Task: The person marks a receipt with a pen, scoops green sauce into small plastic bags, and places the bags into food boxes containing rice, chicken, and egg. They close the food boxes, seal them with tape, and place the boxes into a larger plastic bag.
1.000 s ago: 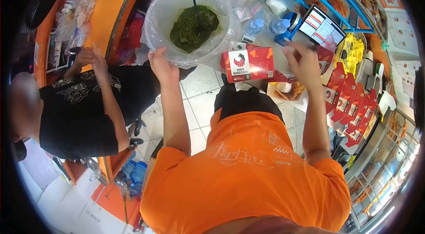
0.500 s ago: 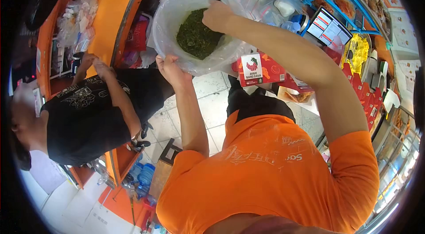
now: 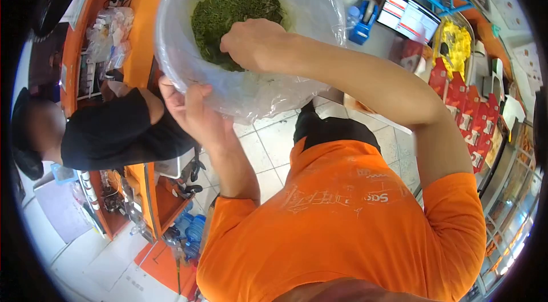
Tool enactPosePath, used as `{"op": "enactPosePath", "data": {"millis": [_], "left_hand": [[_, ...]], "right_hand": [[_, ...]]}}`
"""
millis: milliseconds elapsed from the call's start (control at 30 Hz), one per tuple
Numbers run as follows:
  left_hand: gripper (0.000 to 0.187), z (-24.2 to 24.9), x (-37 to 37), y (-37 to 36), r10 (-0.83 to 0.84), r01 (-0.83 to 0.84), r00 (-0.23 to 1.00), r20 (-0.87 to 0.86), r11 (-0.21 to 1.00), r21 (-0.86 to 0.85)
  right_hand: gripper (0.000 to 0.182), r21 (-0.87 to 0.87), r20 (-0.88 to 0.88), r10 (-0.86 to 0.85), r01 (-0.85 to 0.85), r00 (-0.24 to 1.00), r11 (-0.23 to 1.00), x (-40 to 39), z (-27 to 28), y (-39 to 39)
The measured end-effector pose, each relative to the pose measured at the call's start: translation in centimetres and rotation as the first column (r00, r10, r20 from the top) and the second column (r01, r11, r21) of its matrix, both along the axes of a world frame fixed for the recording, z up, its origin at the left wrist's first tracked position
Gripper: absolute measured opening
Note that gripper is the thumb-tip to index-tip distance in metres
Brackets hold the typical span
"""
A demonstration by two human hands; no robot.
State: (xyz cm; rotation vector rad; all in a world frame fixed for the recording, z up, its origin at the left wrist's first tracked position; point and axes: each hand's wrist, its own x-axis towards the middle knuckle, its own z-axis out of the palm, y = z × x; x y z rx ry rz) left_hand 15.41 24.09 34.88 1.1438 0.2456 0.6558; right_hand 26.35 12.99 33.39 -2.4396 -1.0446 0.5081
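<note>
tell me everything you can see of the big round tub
The tub is wide, round and whitish, lined with clear, wrinkled plastic that hangs over its near edge. Its open mouth faces the camera, showing a chopped-looking green mass inside. The left hand grips the near-left rim; the right hand reaches into it. The tub's underside is hidden.

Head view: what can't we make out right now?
All in the head view, now:
- Right hand: curled fingers hide whether they hold anything in the green mixture.
- Tub: far rim cut by the top edge; bottom hidden by the mixture.
- Left hand: firm grip or mere support, unclear at the plastic-covered rim.
- Screen: text too small.
- Co-worker's hand: blurred, contents unclear.
</note>
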Motion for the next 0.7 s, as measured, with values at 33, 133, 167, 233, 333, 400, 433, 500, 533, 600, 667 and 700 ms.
{"op": "enactPosePath", "data": {"millis": [33,133,167,233,333,400,433,500,533,600,667,700], "left_hand": [[0.032,1.4,-1.1,-1.3,-0.003,0.004,0.999,-0.032,0.999,0.037],[0.047,4.1,-4.7,-5.5,-0.099,0.109,0.988,-0.115,0.991,0.080],[0.058,4.9,-5.9,-7.1,-0.179,0.184,0.974,-0.136,0.983,0.025],[0.068,6.6,-8.3,-11.9,-0.249,0.249,0.957,-0.147,0.968,-0.023],[0.070,6.1,-12.2,-15.8,-0.421,0.408,0.898,-0.126,0.906,-0.115],[0.069,6.0,-13.0,-18.1,-0.558,0.517,0.793,-0.245,0.829,-0.215],[0.065,5.6,-13.7,-19.6,-0.609,0.555,0.745,-0.272,0.792,-0.254],[0.060,3.3,-14.9,-22.3,-0.718,0.648,0.610,-0.335,0.695,-0.310],[0.058,1.8,-15.5,-23.5,-0.762,0.694,0.527,-0.375,0.641,-0.327],[0.057,-0.4,-16.4,-26.1,-0.799,0.741,0.401,-0.449,0.570,-0.354],[0.056,-0.4,-16.6,-28.3,-0.814,0.784,0.267,-0.516,0.495,-0.375],[0.057,-0.1,-16.5,-29.1,-0.875,0.845,0.224,-0.430,0.394,-0.362]], "right_hand": [[0.023,0.038,0.032,0.018,-0.020,0.999,0.999,-1.7,0.9,-2.1],[0.019,-0.027,0.173,0.098,-0.095,0.980,0.995,-6.5,4.6,-9.4],[0.014,-0.045,0.197,0.072,-0.064,0.978,0.997,-8.7,6.6,-12.6],[0.013,0.045,0.322,-0.052,0.039,0.945,0.998,-13.4,8.9,-19.0],[0.033,0.377,0.395,-0.453,0.309,0.799,0.873,-20.8,12.3,-29.4],[0.053,0.305,0.550,-0.672,0.629,0.496,0.715,-25.8,13.1,-35.9],[0.053,0.323,0.351,-0.748,0.676,0.564,0.662,-28.1,12.0,-39.4],[0.052,0.318,-0.083,-0.795,0.772,0.601,0.550,-32.7,8.6,-43.6],[0.052,0.301,-0.299,-0.759,0.812,0.578,0.499,-35.0,7.0,-44.8],[0.045,-0.082,-0.385,-0.895,0.958,0.223,0.274,-39.7,2.9,-47.0],[0.041,0.068,-0.383,-0.892,0.970,0.240,0.232,-42.2,0.6,-48.1],[0.037,0.203,-0.373,-0.887,0.957,0.272,0.208,-42.5,0.5,-48.3]]}}
